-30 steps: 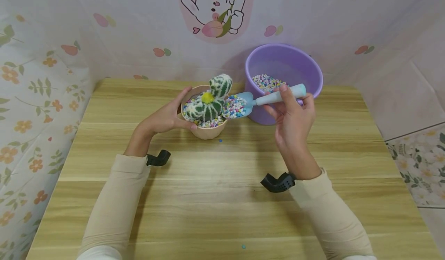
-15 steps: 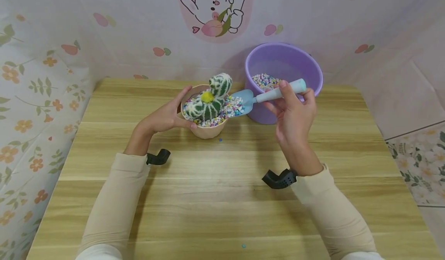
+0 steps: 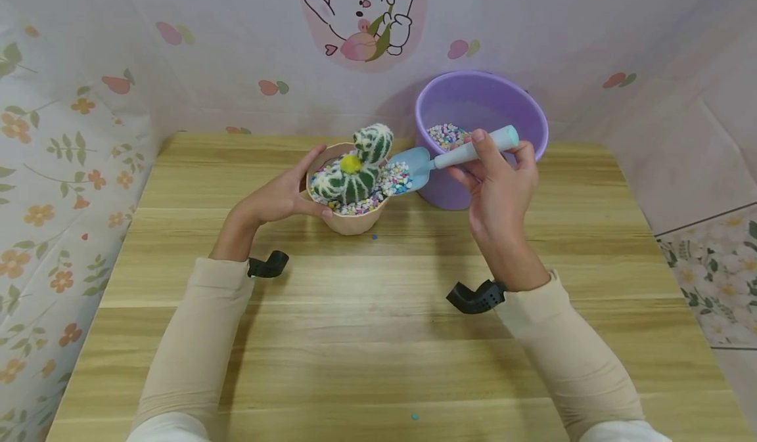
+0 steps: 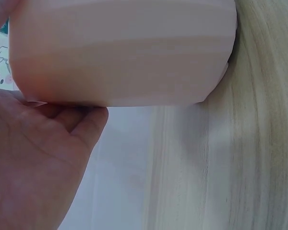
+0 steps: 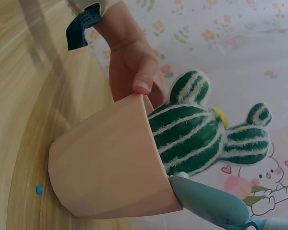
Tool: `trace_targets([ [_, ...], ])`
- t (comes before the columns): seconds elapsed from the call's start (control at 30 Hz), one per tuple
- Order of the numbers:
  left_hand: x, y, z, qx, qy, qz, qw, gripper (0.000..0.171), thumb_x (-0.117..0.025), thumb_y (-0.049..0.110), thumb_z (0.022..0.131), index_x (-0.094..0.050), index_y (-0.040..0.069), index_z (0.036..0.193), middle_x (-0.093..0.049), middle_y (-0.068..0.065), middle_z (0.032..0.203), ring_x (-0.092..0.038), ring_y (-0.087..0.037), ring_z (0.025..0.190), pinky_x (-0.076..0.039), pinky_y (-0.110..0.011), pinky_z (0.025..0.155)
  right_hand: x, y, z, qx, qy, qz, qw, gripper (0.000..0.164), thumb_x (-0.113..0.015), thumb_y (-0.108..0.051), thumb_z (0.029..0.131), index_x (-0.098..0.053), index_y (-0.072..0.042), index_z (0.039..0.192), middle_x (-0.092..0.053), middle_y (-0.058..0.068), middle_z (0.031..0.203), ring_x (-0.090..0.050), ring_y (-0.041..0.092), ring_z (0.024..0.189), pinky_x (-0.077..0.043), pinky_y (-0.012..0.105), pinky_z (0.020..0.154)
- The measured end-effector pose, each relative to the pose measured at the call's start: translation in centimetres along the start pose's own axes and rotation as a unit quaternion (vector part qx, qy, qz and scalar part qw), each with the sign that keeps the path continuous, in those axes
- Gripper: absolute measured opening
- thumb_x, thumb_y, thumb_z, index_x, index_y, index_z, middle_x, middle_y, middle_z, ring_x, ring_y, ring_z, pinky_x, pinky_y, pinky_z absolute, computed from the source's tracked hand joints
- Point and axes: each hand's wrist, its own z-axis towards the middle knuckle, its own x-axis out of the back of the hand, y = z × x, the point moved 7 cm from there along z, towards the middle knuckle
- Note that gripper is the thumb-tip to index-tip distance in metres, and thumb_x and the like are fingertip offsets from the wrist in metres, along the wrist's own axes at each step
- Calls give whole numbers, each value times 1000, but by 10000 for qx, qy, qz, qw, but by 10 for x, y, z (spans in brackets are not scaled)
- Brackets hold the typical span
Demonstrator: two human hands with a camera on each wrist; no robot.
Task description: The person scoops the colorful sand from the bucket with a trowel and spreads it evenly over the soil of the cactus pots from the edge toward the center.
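Observation:
A peach-coloured flowerpot [image 3: 353, 224] holds a green artificial cactus [image 3: 358, 182] with white fuzzy stripes and a yellow flower, bedded in multicoloured pebbles. My left hand [image 3: 278, 198] grips the pot from its left side, thumb at the near rim and fingers round the far side. Between the thumb and fingers of my right hand [image 3: 503, 192] is the pale handle of a light-blue trowel [image 3: 418, 166]. Its tilted blade, carrying pebbles, meets the pot's right rim, as the right wrist view shows the trowel [image 5: 211, 201] there too. The pot's wall [image 4: 125, 52] fills much of the left wrist view.
Behind the right hand stands a purple bucket [image 3: 481, 90] with more coloured pebbles [image 3: 447, 136] inside. Stray blue pebbles [image 3: 374, 237] lie on the wooden table [image 3: 355, 337]. A printed cloth [image 3: 219, 41] hangs at the back.
The trowel's handle has risen and its blade tips more steeply toward the pot. Fewer pebbles lie on the blade. My left hand and the pot stay in place.

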Motion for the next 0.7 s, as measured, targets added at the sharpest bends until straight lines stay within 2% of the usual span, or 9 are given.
trace_targets([
  [0.17, 1, 1, 2, -145, -82, -193, 9997, 118, -83, 9, 75, 1, 20, 157, -9, 1, 161, -29, -20, 141, -28, -44, 114, -1, -1, 2, 7, -22, -79, 10000, 33, -80, -6, 79, -49, -1, 90, -69, 18, 83, -72, 29, 67, -57, 38, 55],
  [0.47, 3, 1, 4, -67, -214, -251, 9994, 115, -81, 9, 77, -1, 25, 157, -1, 4, 162, -20, -21, 146, -27, -46, 115, -3, -4, 4, 34, -26, -242, 9997, 34, -81, -7, 78, -50, -2, 89, -69, 18, 83, -71, 27, 64, -58, 38, 54],
  [0.7, 2, 4, 4, -170, -260, -377, 9988, 118, -81, 6, 75, 2, 21, 158, -6, 2, 162, -27, -22, 142, -27, -46, 114, -5, -6, 5, 15, -66, -287, 9996, 33, -81, -7, 78, -50, -2, 88, -69, 18, 85, -71, 26, 65, -57, 38, 53],
])
